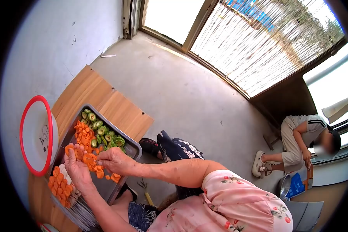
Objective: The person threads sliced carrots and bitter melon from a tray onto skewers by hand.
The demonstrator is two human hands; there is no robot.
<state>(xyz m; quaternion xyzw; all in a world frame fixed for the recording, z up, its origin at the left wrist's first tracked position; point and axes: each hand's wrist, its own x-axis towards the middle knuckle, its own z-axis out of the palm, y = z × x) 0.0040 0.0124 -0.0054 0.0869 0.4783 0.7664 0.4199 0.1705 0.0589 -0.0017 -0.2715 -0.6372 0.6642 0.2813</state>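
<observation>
Losing carrots [68,149] into the tray [134,148] below could follow if left hand [78,170], curled round them, or right hand [118,160], pinching the skewer [92,159], slips.

it looks to me like a plain ground-level room, in a home or a small food workroom; i can't tell which. the floor [174,89] is bare, cement-like, and the pale wall [58,42] is marked and pitted. a curtain [259,46] of thin strands hangs at the doorway, with greenery showing outside. food work shows in the tray [133,148] of cut vegetables on a low wooden table [116,106], a red-rimmed basin [48,154] beside it. across the room, a person [294,143] in clogs sits bent over near a metal bowl [285,185].
</observation>
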